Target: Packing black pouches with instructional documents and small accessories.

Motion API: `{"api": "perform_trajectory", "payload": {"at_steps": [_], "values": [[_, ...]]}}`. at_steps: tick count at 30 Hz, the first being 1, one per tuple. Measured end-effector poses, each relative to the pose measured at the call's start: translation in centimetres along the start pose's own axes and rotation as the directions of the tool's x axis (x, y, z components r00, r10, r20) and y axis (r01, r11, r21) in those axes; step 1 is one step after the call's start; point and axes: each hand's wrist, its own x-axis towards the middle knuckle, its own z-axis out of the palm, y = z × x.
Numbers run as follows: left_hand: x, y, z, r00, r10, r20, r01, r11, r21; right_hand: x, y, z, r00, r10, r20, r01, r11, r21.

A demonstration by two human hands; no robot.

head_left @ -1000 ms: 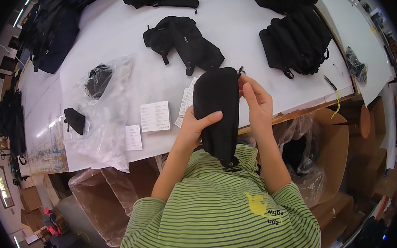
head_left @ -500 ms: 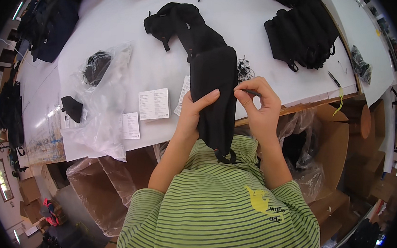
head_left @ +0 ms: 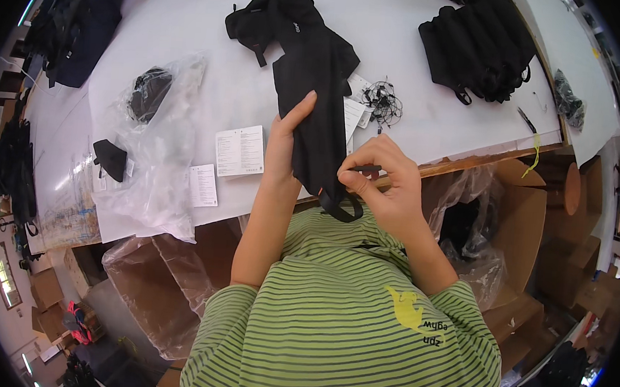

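Head view, clock read from the pouch: black pouch (head_left: 312, 114) is up in both hands, over the bench's (head_left: 193, 20) near edge, far end overlapping black goods (head_left: 294, 12) at twelve. Left hand (head_left: 283, 148) grips its side at eight, thumb pressed over the front, rest of the fingers hidden. Right hand (head_left: 390, 181) is at five, thumb and forefinger pinched together on a slim black piece (head_left: 367, 169) by the pouch's edge; zip pull or separate, can't tell. Loop (head_left: 345, 209) hangs at five, just beside that pinch.

Progress: looks mid-handling, both hands busy, pouch not set down. Whether the edge is closed, can't tell. No card or cord visibly fixed to it; tangled cords (head_left: 383, 105) lie loose between two and three, cards (head_left: 241, 150) at eight. Pouch row (head_left: 474, 50) at two is untouched, done or not unclear. Clear bag (head_left: 152, 182), eight, well apart, also untouched.
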Motion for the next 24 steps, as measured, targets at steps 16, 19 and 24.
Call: {"api": "perform_trajectory", "payload": {"at_steps": [16, 19, 24], "values": [[-2.0, -0.6, 0.5, 0.985, 0.173, -0.006, -0.170, 0.960, -0.222, -1.4, 0.0, 0.7, 0.995, -0.082, -0.062, 0.059, 0.949, -0.309], [-3.6, -1.3, 0.8, 0.992, 0.104, 0.070, -0.091, 0.982, -0.163, -0.4, 0.9, 1.0, 0.949, -0.241, -0.204, 0.138, 0.897, -0.419], [-3.2, -1.2, -1.1, 0.955, 0.295, 0.016, -0.292, 0.938, 0.184, 0.3, 3.0, -1.8, 0.975, 0.036, -0.217, -0.050, 0.997, -0.058]]}}
